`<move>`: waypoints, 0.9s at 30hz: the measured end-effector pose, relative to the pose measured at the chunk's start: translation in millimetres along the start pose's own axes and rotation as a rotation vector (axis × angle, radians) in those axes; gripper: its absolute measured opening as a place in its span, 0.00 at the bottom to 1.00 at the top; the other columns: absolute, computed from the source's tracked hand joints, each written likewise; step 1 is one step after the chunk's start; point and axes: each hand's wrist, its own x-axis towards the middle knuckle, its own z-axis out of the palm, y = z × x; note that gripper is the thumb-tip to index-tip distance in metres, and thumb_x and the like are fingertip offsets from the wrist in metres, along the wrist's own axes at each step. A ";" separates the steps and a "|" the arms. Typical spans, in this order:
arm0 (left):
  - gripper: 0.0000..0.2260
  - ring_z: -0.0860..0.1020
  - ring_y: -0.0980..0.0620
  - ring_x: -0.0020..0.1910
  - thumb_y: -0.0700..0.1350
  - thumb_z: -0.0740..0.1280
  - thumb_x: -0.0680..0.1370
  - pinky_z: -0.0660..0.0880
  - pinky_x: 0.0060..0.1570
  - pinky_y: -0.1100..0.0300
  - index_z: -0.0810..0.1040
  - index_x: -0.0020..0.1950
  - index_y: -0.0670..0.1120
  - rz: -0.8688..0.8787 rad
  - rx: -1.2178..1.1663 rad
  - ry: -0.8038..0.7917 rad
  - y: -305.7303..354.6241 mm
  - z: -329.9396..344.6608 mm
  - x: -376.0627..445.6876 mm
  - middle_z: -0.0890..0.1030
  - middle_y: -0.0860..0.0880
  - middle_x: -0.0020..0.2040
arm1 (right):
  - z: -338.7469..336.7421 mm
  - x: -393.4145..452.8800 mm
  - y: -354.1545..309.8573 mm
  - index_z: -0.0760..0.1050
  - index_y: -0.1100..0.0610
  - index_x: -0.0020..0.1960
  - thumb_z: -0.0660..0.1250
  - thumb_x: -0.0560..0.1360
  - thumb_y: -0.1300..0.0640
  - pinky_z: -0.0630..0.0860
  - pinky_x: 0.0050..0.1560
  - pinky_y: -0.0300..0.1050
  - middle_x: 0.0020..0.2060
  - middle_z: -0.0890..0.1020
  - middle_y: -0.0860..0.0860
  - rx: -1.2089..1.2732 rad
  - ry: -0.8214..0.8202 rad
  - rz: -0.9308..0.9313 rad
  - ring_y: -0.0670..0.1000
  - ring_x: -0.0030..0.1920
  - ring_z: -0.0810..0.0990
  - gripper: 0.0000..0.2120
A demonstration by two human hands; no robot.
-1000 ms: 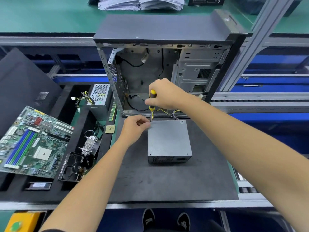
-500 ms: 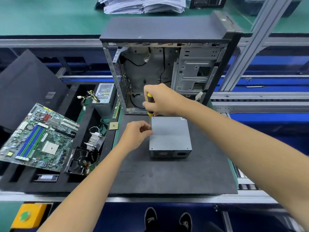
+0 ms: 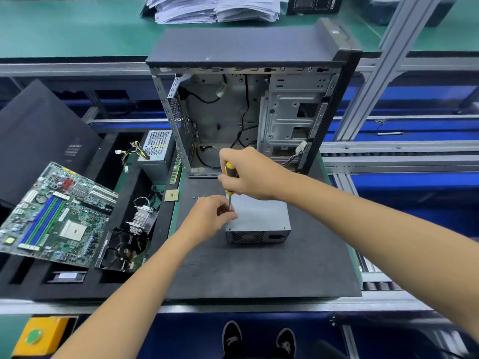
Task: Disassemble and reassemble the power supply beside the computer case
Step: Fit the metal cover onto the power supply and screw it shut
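Note:
A grey metal power supply [image 3: 261,218] lies flat on the dark foam mat [image 3: 259,268], in front of the open computer case [image 3: 246,99]. My right hand [image 3: 248,174] grips the yellow-and-black handle of a screwdriver [image 3: 229,187] held upright, its tip at the supply's left top edge. My left hand [image 3: 212,216] pinches the screwdriver's shaft near the tip, at the supply's left side. Two small loose screws [image 3: 198,196] lie on the mat just left of the hands.
Left of the mat are a motherboard [image 3: 51,216], a heatsink [image 3: 142,218], a fan [image 3: 121,250], a CPU chip [image 3: 171,196], a RAM stick [image 3: 175,172] and a second power supply [image 3: 155,151]. A dark side panel [image 3: 39,136] leans at far left. Paper stacks [image 3: 212,7] lie behind.
The power supply's wires, seen at first behind it, are out of sight now. Both hands stay at its left edge with the screwdriver upright; the view has shifted slightly.

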 end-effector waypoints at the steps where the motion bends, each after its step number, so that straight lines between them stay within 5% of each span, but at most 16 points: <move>1: 0.06 0.75 0.61 0.33 0.43 0.73 0.73 0.69 0.36 0.72 0.78 0.38 0.50 0.007 0.010 -0.006 0.6 -0.4 -1.5 0.80 0.55 0.36 | 0.6 -1.3 0.7 0.69 0.61 0.45 0.64 0.78 0.56 0.75 0.38 0.50 0.34 0.81 0.55 0.001 -0.001 0.002 0.57 0.35 0.79 0.08; 27: 0.04 0.75 0.57 0.36 0.43 0.72 0.73 0.70 0.37 0.68 0.79 0.40 0.47 0.004 0.018 -0.064 -2.6 5.8 -15.4 0.80 0.51 0.40 | 9.4 -10.5 0.8 0.69 0.60 0.45 0.64 0.78 0.56 0.75 0.36 0.49 0.34 0.81 0.54 0.042 -0.015 0.018 0.57 0.35 0.78 0.08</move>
